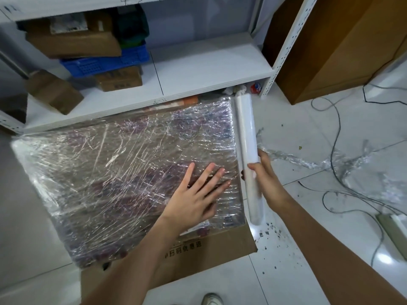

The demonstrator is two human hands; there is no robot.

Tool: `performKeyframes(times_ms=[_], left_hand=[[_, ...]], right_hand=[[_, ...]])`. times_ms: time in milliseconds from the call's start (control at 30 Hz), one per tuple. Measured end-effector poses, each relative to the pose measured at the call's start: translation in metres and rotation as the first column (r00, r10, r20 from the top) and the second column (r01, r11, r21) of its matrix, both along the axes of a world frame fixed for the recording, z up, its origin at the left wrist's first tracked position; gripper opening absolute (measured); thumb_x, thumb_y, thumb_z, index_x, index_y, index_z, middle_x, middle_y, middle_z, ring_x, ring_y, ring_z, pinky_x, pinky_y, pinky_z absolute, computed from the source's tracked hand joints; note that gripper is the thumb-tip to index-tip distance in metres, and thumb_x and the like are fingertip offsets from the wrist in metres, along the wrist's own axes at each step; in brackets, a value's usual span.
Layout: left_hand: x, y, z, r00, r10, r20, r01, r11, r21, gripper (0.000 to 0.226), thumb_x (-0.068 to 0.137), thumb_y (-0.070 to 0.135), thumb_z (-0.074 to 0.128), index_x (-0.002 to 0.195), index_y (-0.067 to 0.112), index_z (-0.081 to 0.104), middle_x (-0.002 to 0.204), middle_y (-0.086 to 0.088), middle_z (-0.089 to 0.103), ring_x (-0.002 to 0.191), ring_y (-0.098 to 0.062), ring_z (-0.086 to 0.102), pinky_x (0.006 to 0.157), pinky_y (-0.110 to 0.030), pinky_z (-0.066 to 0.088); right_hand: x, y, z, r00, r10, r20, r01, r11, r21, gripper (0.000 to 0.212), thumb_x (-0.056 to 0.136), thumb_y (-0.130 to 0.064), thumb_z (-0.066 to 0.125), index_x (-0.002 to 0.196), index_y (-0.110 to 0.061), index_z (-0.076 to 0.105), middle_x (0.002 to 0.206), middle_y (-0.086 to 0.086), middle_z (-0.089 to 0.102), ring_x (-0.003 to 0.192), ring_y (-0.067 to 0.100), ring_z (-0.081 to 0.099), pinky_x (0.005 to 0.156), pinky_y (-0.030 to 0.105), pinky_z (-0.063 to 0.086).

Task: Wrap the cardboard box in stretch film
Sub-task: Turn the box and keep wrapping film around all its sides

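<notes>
With fingers spread flat, left hand [199, 194] pressing down on the film-covered top of the large brown cardboard box [132, 179] on the floor, likely anchoring the layers. Right hand [263, 175] curled round the white stretch-film roll [247, 146], held along the box's right edge, seemingly ready to carry film down that side.

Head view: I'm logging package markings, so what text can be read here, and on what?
"扫码优惠退", roughly; last characters uncertain: on the cardboard box side, near edge.
Handwritten mark on the shelf edge: too faint to read.
Print on the shelf cartons: blurred.
Print beneath the stretch film: unreadable.
</notes>
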State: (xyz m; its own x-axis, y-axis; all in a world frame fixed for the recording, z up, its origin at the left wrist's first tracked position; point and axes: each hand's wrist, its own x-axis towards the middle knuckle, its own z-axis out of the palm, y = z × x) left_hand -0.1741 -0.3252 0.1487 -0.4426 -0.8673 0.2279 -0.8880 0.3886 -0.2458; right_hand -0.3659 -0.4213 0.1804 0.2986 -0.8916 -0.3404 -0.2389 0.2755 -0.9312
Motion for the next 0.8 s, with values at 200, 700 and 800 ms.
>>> performKeyframes(times_ms=[200, 700, 800], left_hand=[[0.002, -0.004, 0.001, 1.0, -0.001, -0.019, 0.001, 1.0, -0.011, 0.057, 0.094, 0.044, 0.033, 0.147, 0.021, 0.033, 0.157, -0.007, 0.012, 0.146, -0.029, 0.006, 0.115, -0.059, -0.001], [0.006, -0.043, 0.064, 0.882, 0.348, -0.319, -0.374, 0.927, -0.022, 0.069, 0.089, 0.047, 0.047, 0.148, 0.017, 0.028, 0.157, -0.011, 0.012, 0.145, -0.03, 0.009, 0.115, -0.057, 0.006], [0.011, -0.06, 0.063, 0.88, 0.415, -0.231, -0.405, 0.91, 0.09, 0.072, 0.094, 0.06, 0.03, 0.152, 0.024, 0.007, 0.158, -0.01, -0.006, 0.146, -0.029, -0.009, 0.115, -0.056, -0.008]], right_hand=[[-0.011, -0.006, -0.008, 0.998, 0.011, -0.064, -0.012, 1.0, -0.018, 0.066, 0.083, 0.005, 0.044, 0.129, -0.041, 0.03, 0.109, -0.008, 0.052, 0.092, 0.001, 0.055, 0.072, 0.02, 0.045], [0.02, -0.002, 0.006, 0.987, -0.039, -0.157, 0.053, 0.995, 0.083, 0.048, 0.094, -0.001, 0.041, 0.134, -0.028, 0.036, 0.117, 0.007, 0.055, 0.095, 0.01, 0.054, 0.078, 0.024, 0.043], [0.023, 0.002, 0.011, 0.985, -0.029, -0.17, 0.045, 0.995, 0.088, 0.048, 0.095, -0.002, 0.041, 0.139, -0.021, 0.036, 0.113, 0.0, 0.053, 0.094, 0.003, 0.051, 0.075, 0.02, 0.04]])
